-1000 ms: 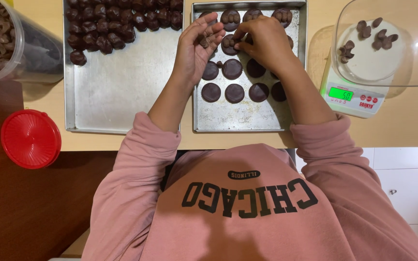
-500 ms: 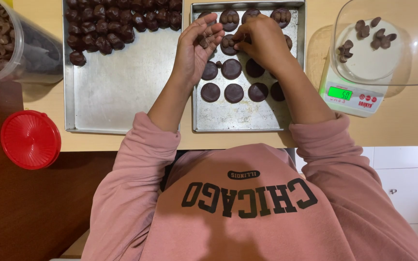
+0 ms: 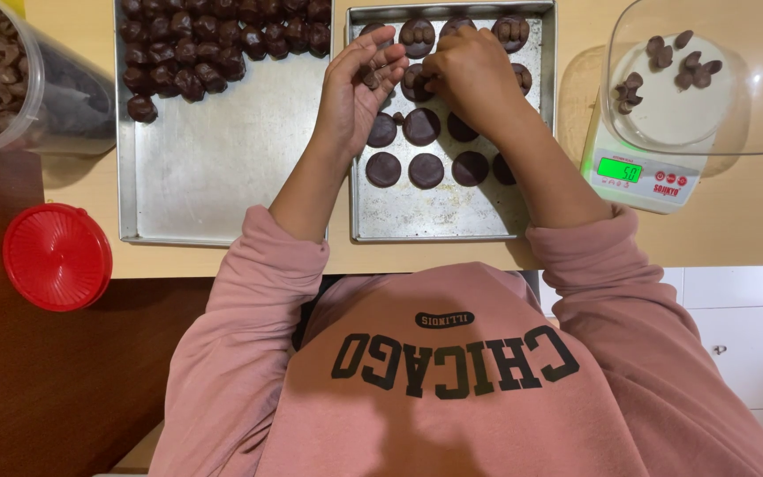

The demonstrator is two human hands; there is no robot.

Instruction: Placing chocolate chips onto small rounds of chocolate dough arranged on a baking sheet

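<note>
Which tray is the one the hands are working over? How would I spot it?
Find the wooden counter and the two metal trays on it. Pick the smaller tray, next to the white scale. It holds flat round chocolate discs, while the bigger tray holds lumpy dark balls.

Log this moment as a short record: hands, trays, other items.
left hand: cupped, small dark pieces in the palm
right hand: over a dark disc on the right tray
flat discs: in rows on the right tray
left tray: dark balls along the far edge
scale: clear bowl on top
red lid: on the dark surface
</note>
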